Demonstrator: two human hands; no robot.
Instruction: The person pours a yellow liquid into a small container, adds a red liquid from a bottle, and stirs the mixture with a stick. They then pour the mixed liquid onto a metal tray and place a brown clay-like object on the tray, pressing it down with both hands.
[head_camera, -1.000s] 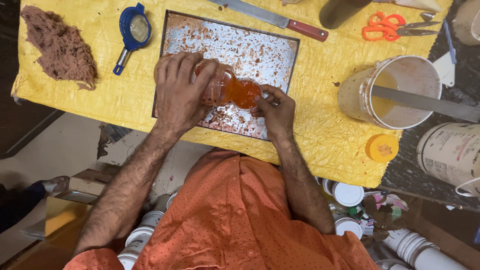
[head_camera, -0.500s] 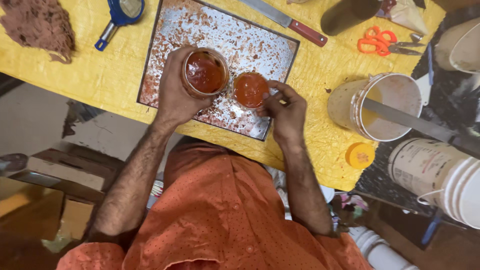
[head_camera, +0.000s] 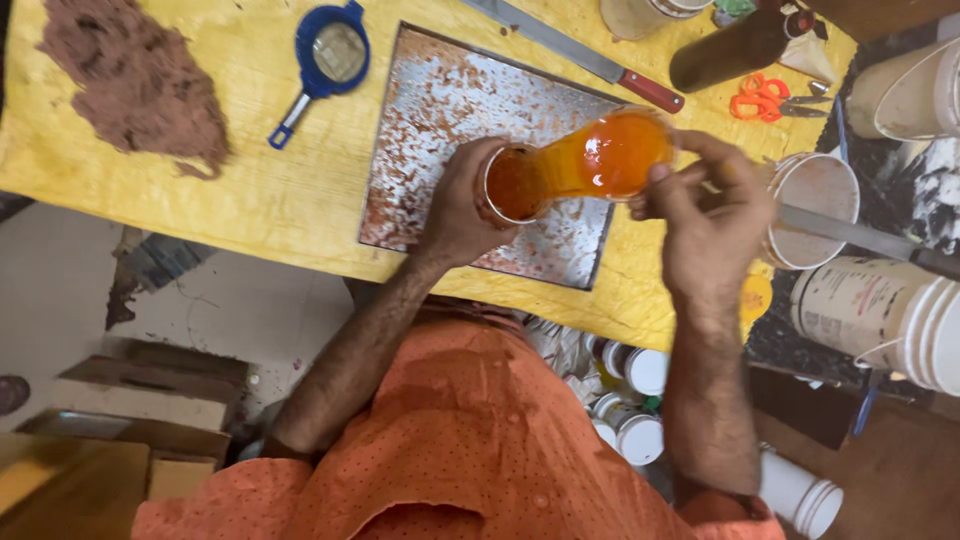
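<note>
My left hand grips a small round cup of orange-red liquid, held over a rusty, speckled metal sheet on the yellow-covered table. My right hand holds a clear glass tipped on its side toward the cup. An orange stream runs from the glass into the cup. The glass mouth touches or nearly touches the cup's rim.
A long knife with a red handle lies beyond the sheet. A blue strainer and a brown clump lie at left. Orange scissors, a dark bottle and several white buckets stand at right. Jars sit below the table.
My right hand has lifted the glass off the sheet and tipped it toward the cup in my left hand. Liquid now flows between them. The view has also shifted.
</note>
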